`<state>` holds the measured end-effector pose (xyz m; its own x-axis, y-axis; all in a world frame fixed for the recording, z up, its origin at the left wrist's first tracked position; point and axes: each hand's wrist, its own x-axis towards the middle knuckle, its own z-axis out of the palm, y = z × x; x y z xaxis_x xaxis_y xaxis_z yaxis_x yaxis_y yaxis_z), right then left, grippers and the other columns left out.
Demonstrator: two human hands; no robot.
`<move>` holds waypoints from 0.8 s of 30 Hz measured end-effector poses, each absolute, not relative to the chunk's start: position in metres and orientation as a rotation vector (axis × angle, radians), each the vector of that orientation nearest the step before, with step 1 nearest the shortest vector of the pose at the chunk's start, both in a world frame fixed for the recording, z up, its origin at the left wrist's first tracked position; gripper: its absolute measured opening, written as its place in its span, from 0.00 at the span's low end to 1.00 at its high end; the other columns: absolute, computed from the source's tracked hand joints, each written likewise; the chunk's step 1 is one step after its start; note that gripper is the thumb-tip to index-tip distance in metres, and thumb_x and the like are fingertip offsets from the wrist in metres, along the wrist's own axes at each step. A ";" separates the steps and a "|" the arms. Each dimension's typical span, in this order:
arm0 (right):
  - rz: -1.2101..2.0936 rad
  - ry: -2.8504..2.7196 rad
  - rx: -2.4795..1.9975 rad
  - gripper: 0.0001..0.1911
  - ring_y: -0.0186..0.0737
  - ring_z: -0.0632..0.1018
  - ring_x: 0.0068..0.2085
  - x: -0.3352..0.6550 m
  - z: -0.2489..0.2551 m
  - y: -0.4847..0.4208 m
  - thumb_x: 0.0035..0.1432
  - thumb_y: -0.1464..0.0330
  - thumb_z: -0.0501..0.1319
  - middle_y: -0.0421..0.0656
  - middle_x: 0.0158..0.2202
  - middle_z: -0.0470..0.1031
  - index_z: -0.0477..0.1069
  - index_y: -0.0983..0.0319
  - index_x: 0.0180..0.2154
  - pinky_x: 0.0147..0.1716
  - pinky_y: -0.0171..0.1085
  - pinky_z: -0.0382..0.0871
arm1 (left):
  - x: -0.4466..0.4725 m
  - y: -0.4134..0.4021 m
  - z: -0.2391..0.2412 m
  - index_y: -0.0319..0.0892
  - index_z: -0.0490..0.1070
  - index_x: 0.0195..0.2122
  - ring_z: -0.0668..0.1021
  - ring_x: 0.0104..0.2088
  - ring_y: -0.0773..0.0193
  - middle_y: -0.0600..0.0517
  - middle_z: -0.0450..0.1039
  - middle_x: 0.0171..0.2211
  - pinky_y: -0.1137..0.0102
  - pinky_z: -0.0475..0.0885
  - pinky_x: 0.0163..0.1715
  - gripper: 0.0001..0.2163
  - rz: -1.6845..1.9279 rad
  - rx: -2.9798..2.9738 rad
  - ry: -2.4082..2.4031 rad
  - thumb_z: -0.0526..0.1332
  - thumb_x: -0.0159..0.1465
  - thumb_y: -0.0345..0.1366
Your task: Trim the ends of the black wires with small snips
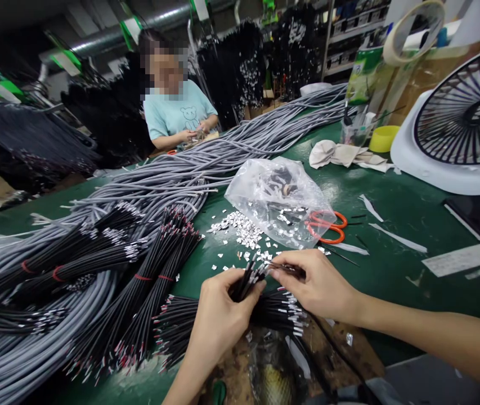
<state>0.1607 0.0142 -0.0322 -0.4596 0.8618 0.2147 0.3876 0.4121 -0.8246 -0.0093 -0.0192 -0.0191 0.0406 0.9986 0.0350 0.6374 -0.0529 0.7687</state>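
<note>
My left hand (218,315) grips a small bunch of short black wires (246,281), their stripped ends pointing up and right. My right hand (313,284) pinches one black wire at the top of that bunch, fingertips touching the wire ends. Under both hands lies another bundle of black wires (279,312) with white-tipped ends. Just beyond the hands, small silver terminals (243,230) lie scattered on the green table (391,247).
Bundles of black wires tied with red bands (147,270) and long grey cables (159,180) cover the left. A clear plastic bag (282,202) lies over orange scissors (328,228). A white fan (463,118) stands at right. Another person (178,109) works across the table.
</note>
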 end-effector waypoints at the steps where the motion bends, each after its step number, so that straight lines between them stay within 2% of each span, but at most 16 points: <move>1: 0.928 -2.026 -1.051 0.09 0.29 0.63 0.22 0.160 -0.032 0.014 0.56 0.70 0.53 0.37 0.21 0.67 0.70 0.65 0.28 0.20 0.30 0.53 | -0.009 -0.019 -0.018 0.38 0.72 0.21 0.68 0.22 0.66 0.53 0.67 0.18 0.75 0.62 0.20 0.08 0.836 1.750 1.647 0.61 0.53 0.37; 7: 0.926 -1.979 -1.072 0.08 0.29 0.65 0.22 0.161 -0.031 0.017 0.56 0.71 0.54 0.38 0.21 0.68 0.70 0.65 0.30 0.22 0.30 0.55 | -0.009 -0.018 -0.020 0.38 0.72 0.20 0.68 0.21 0.67 0.54 0.66 0.17 0.76 0.62 0.19 0.08 0.901 1.716 1.621 0.62 0.52 0.37; 12: 1.287 -2.001 -0.914 0.13 0.28 0.60 0.20 0.162 -0.029 0.015 0.54 0.63 0.58 0.35 0.16 0.61 0.70 0.65 0.24 0.19 0.30 0.53 | -0.006 -0.022 -0.021 0.37 0.68 0.22 0.63 0.21 0.70 0.55 0.61 0.18 0.75 0.59 0.20 0.11 0.932 1.706 1.733 0.60 0.55 0.39; 15: 1.451 -2.111 -0.666 0.12 0.27 0.60 0.20 0.162 -0.031 0.011 0.47 0.62 0.64 0.34 0.17 0.61 0.70 0.65 0.22 0.19 0.29 0.54 | -0.004 -0.024 -0.021 0.39 0.62 0.19 0.59 0.20 0.71 0.57 0.55 0.17 0.76 0.55 0.18 0.13 0.965 1.672 1.737 0.59 0.55 0.39; 18: 1.342 -1.992 -0.755 0.12 0.27 0.61 0.21 0.161 -0.033 0.010 0.50 0.62 0.62 0.35 0.18 0.62 0.72 0.65 0.23 0.20 0.29 0.54 | -0.003 -0.025 -0.021 0.40 0.56 0.16 0.57 0.19 0.72 0.58 0.50 0.16 0.76 0.52 0.17 0.15 0.990 1.670 1.725 0.60 0.54 0.38; 22: 1.220 -1.784 -1.048 0.11 0.28 0.58 0.20 0.160 -0.033 0.013 0.52 0.64 0.59 0.34 0.16 0.57 0.75 0.65 0.31 0.19 0.29 0.51 | -0.002 -0.026 -0.023 0.38 0.62 0.18 0.58 0.20 0.72 0.58 0.54 0.17 0.76 0.53 0.18 0.13 0.965 1.674 1.691 0.61 0.54 0.38; 24: 1.256 -1.792 -1.040 0.10 0.28 0.58 0.21 0.160 -0.033 0.014 0.52 0.65 0.59 0.34 0.17 0.58 0.74 0.66 0.30 0.20 0.30 0.52 | -0.002 -0.025 -0.023 0.37 0.66 0.20 0.59 0.20 0.71 0.57 0.57 0.17 0.75 0.55 0.18 0.11 0.946 1.673 1.686 0.61 0.54 0.39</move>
